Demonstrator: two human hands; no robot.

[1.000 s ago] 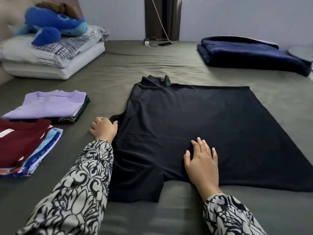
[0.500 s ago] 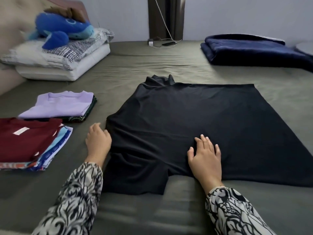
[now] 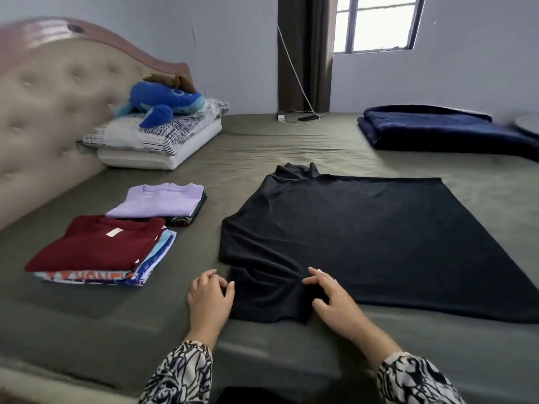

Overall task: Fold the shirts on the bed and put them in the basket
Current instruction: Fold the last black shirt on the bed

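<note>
A blue plush toy (image 3: 163, 102) lies on top of stacked pillows (image 3: 151, 144) against a tufted beige headboard (image 3: 49, 112). At the far right of the bed lies a folded navy blanket (image 3: 443, 131). By the far wall a phone (image 3: 306, 118) and a white charger (image 3: 281, 116) sit near a dark curtain (image 3: 304, 51), beside a window (image 3: 376, 23).
</note>
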